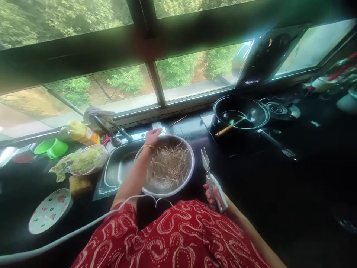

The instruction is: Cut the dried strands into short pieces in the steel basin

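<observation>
Dark kitchen counter under windows: round steel bowl of pale stringy sprouts (167, 165) over sink; left hand (152, 139) pinched strands at its far rim, nearer; right hand (212, 192) gripped silver scissors (213, 179), blades pointing away, beside bowl's right edge.

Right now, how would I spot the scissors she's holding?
Start at the round steel bowl of pale thin strands on the dark counter by the sink. Just right of it, her right hand grips silver kitchen scissors, blades pointing up: the only bladed tool here.

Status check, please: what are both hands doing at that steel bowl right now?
Left hand at far rim of round steel bowl of thin tan strands. Right hand grips white-handled kitchen scissors, blades apart, beside bowl. Nothing between scissors and bowl.
</observation>
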`<state>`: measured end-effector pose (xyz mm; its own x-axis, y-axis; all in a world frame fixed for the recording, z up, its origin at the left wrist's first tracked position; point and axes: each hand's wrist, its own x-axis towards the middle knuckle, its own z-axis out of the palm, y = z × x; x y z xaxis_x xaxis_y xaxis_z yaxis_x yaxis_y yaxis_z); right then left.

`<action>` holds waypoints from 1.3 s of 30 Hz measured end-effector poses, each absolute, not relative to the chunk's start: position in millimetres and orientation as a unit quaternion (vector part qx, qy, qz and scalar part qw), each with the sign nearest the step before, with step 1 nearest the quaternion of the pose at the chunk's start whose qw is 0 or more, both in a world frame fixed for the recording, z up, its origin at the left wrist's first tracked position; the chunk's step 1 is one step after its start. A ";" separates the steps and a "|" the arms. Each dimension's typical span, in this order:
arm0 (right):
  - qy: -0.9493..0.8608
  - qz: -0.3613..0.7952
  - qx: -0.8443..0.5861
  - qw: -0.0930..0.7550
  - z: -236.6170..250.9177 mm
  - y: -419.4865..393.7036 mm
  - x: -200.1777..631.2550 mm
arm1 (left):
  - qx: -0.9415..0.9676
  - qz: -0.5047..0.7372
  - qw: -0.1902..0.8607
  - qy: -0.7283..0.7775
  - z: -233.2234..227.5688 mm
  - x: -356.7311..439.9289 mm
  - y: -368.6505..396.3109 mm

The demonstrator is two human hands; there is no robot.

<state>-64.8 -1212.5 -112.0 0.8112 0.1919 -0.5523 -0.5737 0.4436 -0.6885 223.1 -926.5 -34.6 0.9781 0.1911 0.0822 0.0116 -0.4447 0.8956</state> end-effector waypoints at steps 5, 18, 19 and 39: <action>0.096 0.298 -0.492 0.812 -92.1 -1189.4 -38.6 | 0.750 0.126 0.645 0.080 8.7 168.3 -897.1; 0.064 0.283 -0.465 0.836 -77.5 -1195.0 -32.5 | 0.976 -0.048 0.203 0.055 -75.7 119.9 -900.1; 0.068 0.267 -0.467 0.840 -76.6 -1198.9 -34.8 | 0.979 -0.033 0.201 0.007 -75.0 131.0 -916.6; 0.132 0.186 -0.457 0.860 -80.2 -1218.9 -64.5 | 0.838 -0.045 0.543 0.020 9.5 179.3 -934.3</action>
